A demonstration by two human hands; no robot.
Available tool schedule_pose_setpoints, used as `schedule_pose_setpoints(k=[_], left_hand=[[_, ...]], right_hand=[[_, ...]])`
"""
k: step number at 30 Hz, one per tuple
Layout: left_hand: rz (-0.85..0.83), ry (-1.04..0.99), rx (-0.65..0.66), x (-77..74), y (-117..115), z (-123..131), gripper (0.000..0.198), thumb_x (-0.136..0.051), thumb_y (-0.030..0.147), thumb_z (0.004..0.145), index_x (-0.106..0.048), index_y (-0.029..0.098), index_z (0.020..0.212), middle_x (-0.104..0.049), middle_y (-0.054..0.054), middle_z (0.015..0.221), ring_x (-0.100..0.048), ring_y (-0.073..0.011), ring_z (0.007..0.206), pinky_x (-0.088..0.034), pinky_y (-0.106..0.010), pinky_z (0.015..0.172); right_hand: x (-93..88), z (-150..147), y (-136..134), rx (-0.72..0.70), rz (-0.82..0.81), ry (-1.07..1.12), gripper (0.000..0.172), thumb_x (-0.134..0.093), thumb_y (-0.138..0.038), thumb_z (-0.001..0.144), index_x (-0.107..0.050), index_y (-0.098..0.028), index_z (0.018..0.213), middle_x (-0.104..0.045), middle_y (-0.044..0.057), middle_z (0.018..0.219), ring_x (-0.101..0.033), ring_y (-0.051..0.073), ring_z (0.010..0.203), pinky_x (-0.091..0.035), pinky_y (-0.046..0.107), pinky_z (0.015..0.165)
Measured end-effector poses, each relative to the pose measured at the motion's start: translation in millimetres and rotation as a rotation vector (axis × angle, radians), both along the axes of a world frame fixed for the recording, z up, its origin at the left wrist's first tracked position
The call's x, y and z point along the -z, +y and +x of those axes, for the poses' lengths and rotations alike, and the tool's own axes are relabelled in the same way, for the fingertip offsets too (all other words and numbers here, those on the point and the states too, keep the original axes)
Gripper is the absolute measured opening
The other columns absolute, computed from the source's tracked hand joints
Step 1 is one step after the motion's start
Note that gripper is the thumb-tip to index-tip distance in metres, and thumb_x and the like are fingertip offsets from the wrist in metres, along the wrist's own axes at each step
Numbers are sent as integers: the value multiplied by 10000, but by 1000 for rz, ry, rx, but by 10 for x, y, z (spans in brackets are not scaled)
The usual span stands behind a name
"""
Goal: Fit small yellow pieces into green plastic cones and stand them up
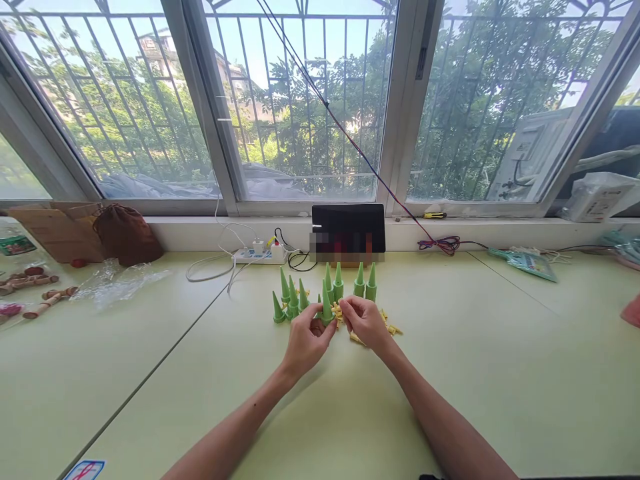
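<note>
My left hand [309, 337] is closed around the base of a green cone-shaped piece [327, 308], which points upward. Close beside it on the right, my right hand [367, 320] has its thumb and fingers pinched together near a small yellow piece; what exactly lies in the pinch is too small to make out. Several more green cones stand upright behind my hands, one group to the left [293, 300] and a pair to the right [365, 283]. Small yellow pieces [393, 329] lie scattered on the table beside and partly behind my right hand.
A dark tablet [349, 230] stands against the wall, with a white power strip [260, 253] and cables to its left. Farther left are a brown drawstring bag [127, 233], clear plastic and wooden pieces [47, 303]. Coiled cable [443, 245] lies back right. A seam crosses the table [165, 413].
</note>
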State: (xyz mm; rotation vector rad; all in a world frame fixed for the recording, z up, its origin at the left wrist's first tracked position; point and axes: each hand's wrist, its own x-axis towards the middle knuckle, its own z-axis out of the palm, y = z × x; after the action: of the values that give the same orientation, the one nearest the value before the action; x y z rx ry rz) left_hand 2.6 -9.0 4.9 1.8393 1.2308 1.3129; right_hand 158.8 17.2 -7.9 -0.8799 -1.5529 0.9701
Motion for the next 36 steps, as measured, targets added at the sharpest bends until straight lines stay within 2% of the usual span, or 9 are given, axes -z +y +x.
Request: schedule_pose_setpoints(k=[8, 22, 30, 36], left_hand=[[8, 20, 5, -21, -8, 1, 226, -643, 361, 792, -541, 178, 874, -476, 77, 486, -487, -97, 409, -350, -205, 432], [9, 2, 23, 22, 5, -9, 222, -648, 354, 791, -527, 186, 872, -484, 75, 491, -485, -98, 414, -351, -201, 429], [27, 26, 20, 8, 11, -11, 217, -628, 363, 809, -521, 183, 867, -477, 75, 491, -488, -98, 411, -353, -199, 423], [33, 39, 16, 15, 14, -15, 220, -628, 368, 815, -530, 179, 871, -471, 76, 495, -491, -95, 417, -354, -195, 428]], right_hand=[[-26, -2, -28, -26, 2, 24, 330, -578, -519, 862, -591, -190, 869, -524, -27, 608, -476, 103, 464, -386, 229, 438], [-5, -1, -11, -32, -19, 21, 377, -573, -536, 863, -570, -183, 734, -480, -41, 496, -431, 96, 425, -331, 220, 426], [6, -8, -17, -41, -6, 26, 313, -600, -499, 854, -580, -189, 889, -500, -46, 556, -452, 99, 448, -345, 218, 432], [10, -8, -18, -42, -9, 2, 301, -614, -477, 845, -577, -179, 826, -510, -36, 578, -462, 98, 468, -359, 220, 447]])
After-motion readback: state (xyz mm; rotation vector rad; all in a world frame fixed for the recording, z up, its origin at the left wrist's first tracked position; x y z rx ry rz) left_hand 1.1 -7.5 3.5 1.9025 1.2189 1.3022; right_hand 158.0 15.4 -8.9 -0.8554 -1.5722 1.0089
